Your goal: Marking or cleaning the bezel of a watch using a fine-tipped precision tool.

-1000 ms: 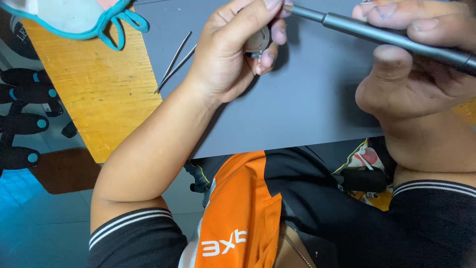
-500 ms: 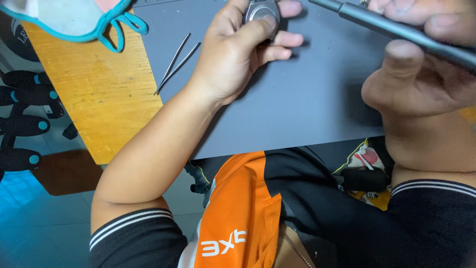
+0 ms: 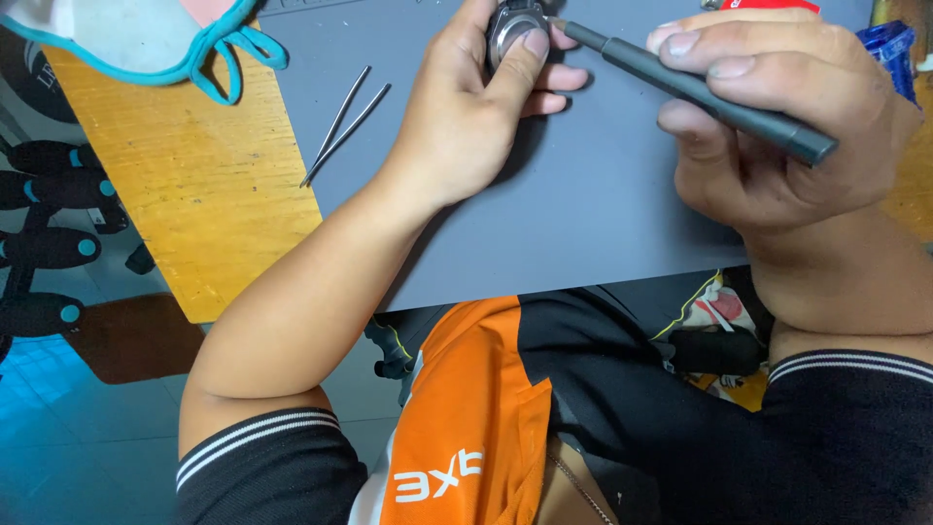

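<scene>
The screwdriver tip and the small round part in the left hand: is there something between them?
Nothing visible. The grey screwdriver in the right hand reaches the edge of the small round metal part, which the left hand holds above the grey mat. The tweezers lie aside.

screwdriver (image 3: 700, 89) tip now meets round part (image 3: 512, 26)

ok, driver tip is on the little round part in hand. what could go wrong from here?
1. The left hand holds the small round metal part in the air above the grey mat, unbraced; the screwdriver in the right hand could slip off towards the thumb beside the tip.
2. A loosened screw might drop off the mat's near edge into the lap.
3. The tweezers lie near the left forearm and could get swept aside.
</scene>
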